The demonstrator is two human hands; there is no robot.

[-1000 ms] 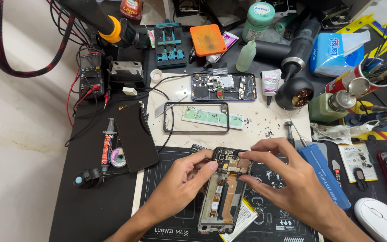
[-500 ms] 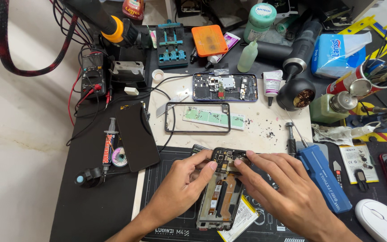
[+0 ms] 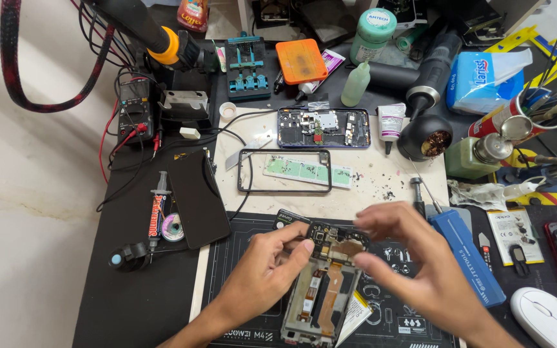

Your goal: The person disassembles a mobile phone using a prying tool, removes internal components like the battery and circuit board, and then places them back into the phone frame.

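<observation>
Cluttered with repair gear, the counter (image 3: pixel 130 303) carries a blue tissue pack (image 3: pixel 485 80) at its far right, an orange case (image 3: pixel 300 60) and a green-capped bottle (image 3: pixel 372 33) at the back. On the dark mat lies an opened phone (image 3: pixel 322 283). Left hand (image 3: pixel 262 270) has its grip pinched on the phone's top left corner; right hand (image 3: pixel 414 261) hovers just beside, fingers apart.

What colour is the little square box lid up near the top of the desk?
Bright orange. The square lid shows best in the head view, its only one.
</observation>
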